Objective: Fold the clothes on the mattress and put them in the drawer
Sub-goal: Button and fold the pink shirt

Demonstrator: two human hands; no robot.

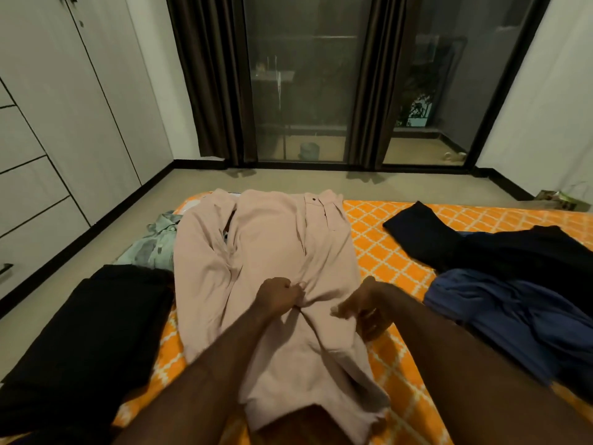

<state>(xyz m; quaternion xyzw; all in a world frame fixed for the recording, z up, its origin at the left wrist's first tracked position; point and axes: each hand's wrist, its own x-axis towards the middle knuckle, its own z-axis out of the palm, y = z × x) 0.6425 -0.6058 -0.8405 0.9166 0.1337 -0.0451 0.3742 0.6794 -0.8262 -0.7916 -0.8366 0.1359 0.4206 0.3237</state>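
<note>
Pale pink trousers (263,252) lie lengthwise down the middle of the orange patterned mattress (382,252), waistband at the far end. My left hand (280,297) pinches a bunch of the pink cloth near the crotch. My right hand (365,308) is at the right edge of the same trousers, fingers curled round the cloth there; it is a little blurred. White drawer fronts (29,187) stand along the left wall.
A folded black garment (96,332) lies at the mattress's left edge, a grey-green shirt (154,245) behind it. Dark navy and black clothes (500,252) and a blue garment (513,316) are heaped on the right. Beyond the mattress is floor, curtains and a glass door.
</note>
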